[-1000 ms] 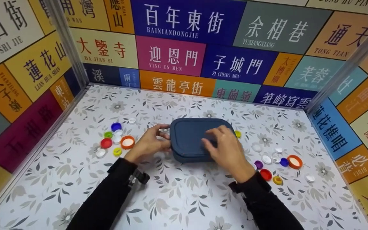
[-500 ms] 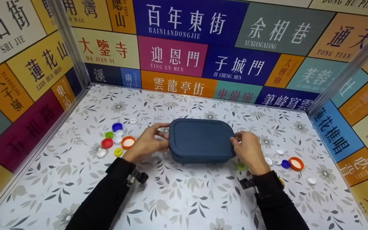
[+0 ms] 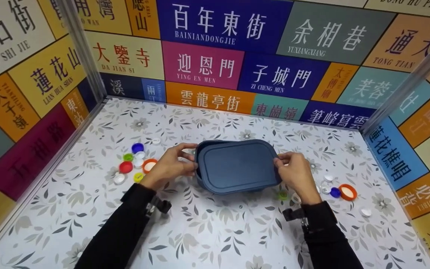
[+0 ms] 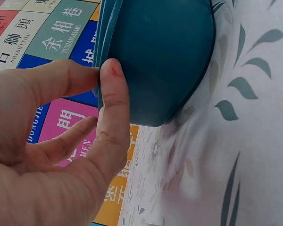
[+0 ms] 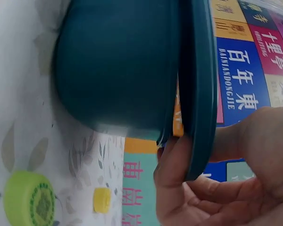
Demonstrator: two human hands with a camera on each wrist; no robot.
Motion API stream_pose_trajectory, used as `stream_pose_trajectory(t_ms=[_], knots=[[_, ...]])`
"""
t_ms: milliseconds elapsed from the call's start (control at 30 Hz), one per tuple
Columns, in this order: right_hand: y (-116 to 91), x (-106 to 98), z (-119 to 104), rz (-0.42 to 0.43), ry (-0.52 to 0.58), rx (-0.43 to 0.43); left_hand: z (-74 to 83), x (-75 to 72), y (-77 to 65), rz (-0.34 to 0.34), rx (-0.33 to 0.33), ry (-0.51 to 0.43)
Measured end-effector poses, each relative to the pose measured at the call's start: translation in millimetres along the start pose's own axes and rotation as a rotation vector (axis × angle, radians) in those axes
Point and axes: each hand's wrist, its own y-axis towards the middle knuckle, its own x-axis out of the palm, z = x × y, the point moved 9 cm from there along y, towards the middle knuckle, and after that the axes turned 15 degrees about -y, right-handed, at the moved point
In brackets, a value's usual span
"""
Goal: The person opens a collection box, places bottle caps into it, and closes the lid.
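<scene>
A dark blue-grey lidded box (image 4: 160,56) stands on the table between both hands. Its lid (image 3: 241,164) sits askew, shifted toward the right, so the box's rim shows along the back left. My left hand (image 3: 172,164) pinches the box's left rim between thumb and fingers. At the opposite end, my right hand (image 3: 295,172) pinches the lid's edge. A gap shows between the lifted lid edge and the box wall in the right wrist view. The inside of the box is hidden under the lid.
Left of the box lie several bottle caps, among them a red cap (image 3: 125,167) and a blue cap (image 3: 137,148). More lie at the right, including an orange cap (image 3: 348,192) and a green cap (image 5: 29,198). Printed panels (image 3: 203,69) wall in the floral-patterned table (image 3: 200,231).
My right hand has gone from over the lid to its right edge and taken hold. The lid has lifted and shifted right on the box. My left hand has stayed at the left end.
</scene>
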Motion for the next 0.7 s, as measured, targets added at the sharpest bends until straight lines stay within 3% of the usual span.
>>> stream_pose_trajectory(t_ms=[267,500,700], knots=[[2.4,5.1,11.5,-0.076,0.344,0.081,-2.1,-4.2,0.8,0.026,-0.04,0.012],[4.9,-2.7,23.9,-0.043,0.493,0.143,-0.9,-9.0,0.5,0.041,-0.026,-0.01],[9.1,-10.7,41.1,0.024,0.663,0.223,0.6,-16.9,-1.4,0.061,-0.044,0.052]])
